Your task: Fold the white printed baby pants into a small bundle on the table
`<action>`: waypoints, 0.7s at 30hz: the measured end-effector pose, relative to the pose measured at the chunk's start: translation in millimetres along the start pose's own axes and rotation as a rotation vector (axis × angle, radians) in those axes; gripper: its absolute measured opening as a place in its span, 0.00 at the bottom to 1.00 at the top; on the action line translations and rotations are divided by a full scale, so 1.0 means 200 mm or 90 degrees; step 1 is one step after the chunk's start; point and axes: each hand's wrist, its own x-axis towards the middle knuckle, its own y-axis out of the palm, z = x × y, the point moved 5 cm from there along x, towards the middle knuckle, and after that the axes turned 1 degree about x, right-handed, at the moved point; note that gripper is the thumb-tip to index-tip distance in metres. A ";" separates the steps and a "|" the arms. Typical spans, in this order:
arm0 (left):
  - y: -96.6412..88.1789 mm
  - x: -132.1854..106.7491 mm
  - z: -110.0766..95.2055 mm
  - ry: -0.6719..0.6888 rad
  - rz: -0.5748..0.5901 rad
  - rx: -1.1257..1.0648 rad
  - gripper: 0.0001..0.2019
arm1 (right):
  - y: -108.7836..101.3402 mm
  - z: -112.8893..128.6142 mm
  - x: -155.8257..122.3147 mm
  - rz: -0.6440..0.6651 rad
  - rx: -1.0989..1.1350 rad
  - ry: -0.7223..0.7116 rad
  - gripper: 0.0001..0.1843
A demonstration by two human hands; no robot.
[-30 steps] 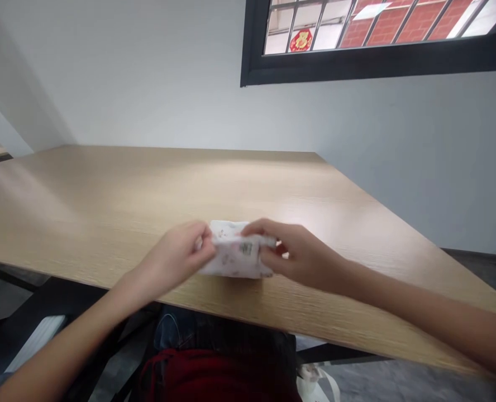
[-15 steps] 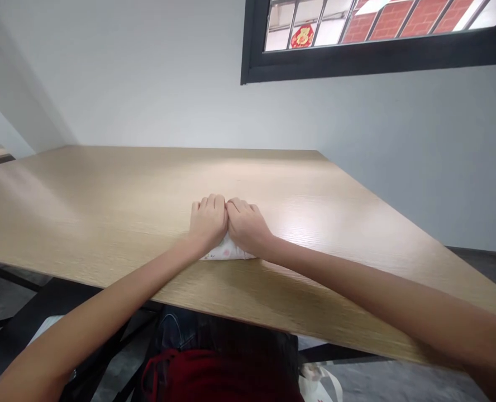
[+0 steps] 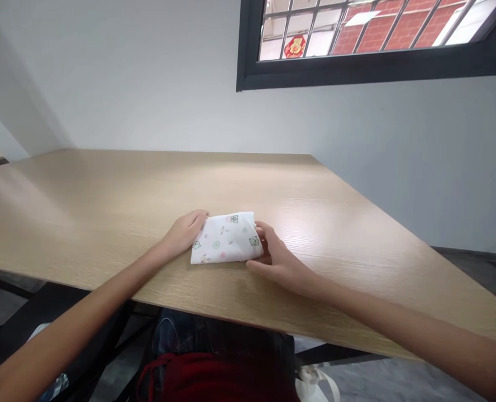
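Toward the near side of the pale wooden table (image 3: 147, 184), with a strip of bare wood in front of it, lies a folded white cloth (image 3: 225, 240), printed with small animal faces and coloured spots. Its left side runs fairly straight on a slant, but the right side bows outward and looks loose, so the layers there could slide apart or spring up if the pressure on them is uneven.

At the cloth's left side rests the left hand (image 3: 184, 230), fingers close together and lying along the far part of that edge; whether it pinches the fabric or merely steadies it, I cannot tell. Should it bear too lightly, a push from the right might skid the whole bundle leftward over the smooth surface.

On the right, the right hand (image 3: 282, 262) curves around the bulging side, thumb by the near corner and fingers by the far one, spread well apart with no firm hold apparent. Closing it unevenly could crumple that side or catch only the top layer.

Farther out, the wall (image 3: 147, 84) and the barred window (image 3: 335, 72) stand beyond the table, while a white bag (image 3: 309, 391) sits below its near edge; none of these crowds the hands.
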 end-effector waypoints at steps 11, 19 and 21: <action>0.00 -0.39 -0.11 -0.077 0.060 -0.085 0.20 | -0.01 -0.10 0.13 -0.103 0.077 0.072 0.26; 0.13 -0.29 -0.23 0.007 0.020 -0.208 0.15 | 0.13 0.21 -0.05 0.062 -0.175 -0.164 0.37; 0.18 -0.29 -0.32 -0.014 0.063 -0.384 0.15 | 0.12 0.26 -0.11 0.021 -0.186 -0.157 0.31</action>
